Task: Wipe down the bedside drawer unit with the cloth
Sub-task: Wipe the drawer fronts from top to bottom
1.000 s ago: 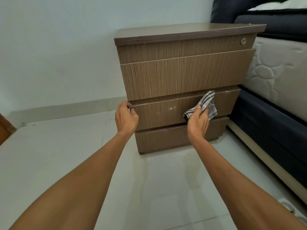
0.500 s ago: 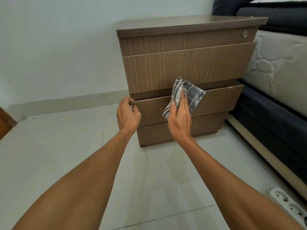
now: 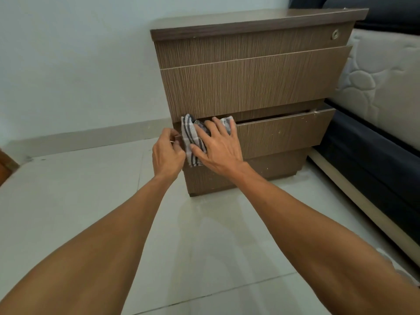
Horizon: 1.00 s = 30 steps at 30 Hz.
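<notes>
A brown wood-grain bedside drawer unit stands on the floor against the wall. Its lower drawer is pulled out a little. My right hand lies flat, fingers spread, and presses a grey-and-white checked cloth against the left end of that drawer's front. My left hand grips the drawer's left edge, right beside the cloth. Part of the cloth is hidden under my right palm.
A bed with a dark frame and a quilted mattress stands close on the right of the unit. The pale wall and its skirting run behind. Light floor tiles lie in front.
My right hand has slid the cloth leftward along the lower drawer front, from its right part to its left end. The left hand stays on the drawer's left edge.
</notes>
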Tool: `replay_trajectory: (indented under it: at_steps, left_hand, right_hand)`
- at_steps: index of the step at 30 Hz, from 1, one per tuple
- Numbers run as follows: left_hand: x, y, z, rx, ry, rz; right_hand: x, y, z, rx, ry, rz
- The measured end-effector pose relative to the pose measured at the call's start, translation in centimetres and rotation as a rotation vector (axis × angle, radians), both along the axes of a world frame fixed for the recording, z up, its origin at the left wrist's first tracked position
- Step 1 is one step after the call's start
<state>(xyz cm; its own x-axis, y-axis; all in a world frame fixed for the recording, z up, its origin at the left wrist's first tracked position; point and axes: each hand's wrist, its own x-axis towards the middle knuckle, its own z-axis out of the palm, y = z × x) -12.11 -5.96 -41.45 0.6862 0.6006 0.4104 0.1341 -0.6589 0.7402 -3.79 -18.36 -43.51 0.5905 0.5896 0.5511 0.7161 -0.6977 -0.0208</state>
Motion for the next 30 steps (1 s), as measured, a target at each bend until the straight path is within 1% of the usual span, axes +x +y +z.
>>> replay_trajectory:
  at_steps: [5,12,16,19,21,23,24,25,27,28,30]
  left_hand:
    - [0.5,-0.7,0.3,0.082,0.097,0.141]
    - [0.9,-1.7,0.0,0.076,0.105,0.209]
    - [1.0,-2.0,0.1,0.080,0.112,0.233]
    - [0.9,-2.2,0.3,0.080,0.115,0.241]
    - [0.9,-2.3,0.3,0.085,0.116,0.240]
    - [0.8,-2.2,0.3,0.088,0.114,0.237]
    - [0.8,-2.2,0.3,0.085,0.113,0.236]
    - [0.8,-2.2,0.3,0.080,0.112,0.236]
    - [0.7,-2.4,0.3,0.064,0.108,0.239]
    - [0.7,-2.5,0.4,0.054,0.103,0.240]
    - [0.6,-2.6,0.4,0.040,0.096,0.237]
  right_hand:
    - [3.4,-5.7,-0.1,-0.022,-0.052,-0.086]
    - [8.1,-14.5,-0.1,-0.033,-0.029,-0.239]
    - [9.8,-17.9,-0.3,0.018,0.024,-0.277]
    - [10.8,-20.0,-0.1,0.099,0.013,-0.268]
    - [11.2,-21.3,-0.1,0.179,0.042,-0.250]
    - [11.6,-22.5,0.1,0.265,0.110,-0.255]
    - [11.8,-23.0,0.3,0.343,0.155,-0.285]
    - [11.8,-23.3,0.5,0.469,0.214,-0.351]
    - [11.6,-23.6,0.9,0.794,0.332,-0.540]
    - [11.3,-23.5,1.1,0.918,0.350,-0.604]
    - [10.7,-22.9,1.2,1.019,0.299,-0.611]
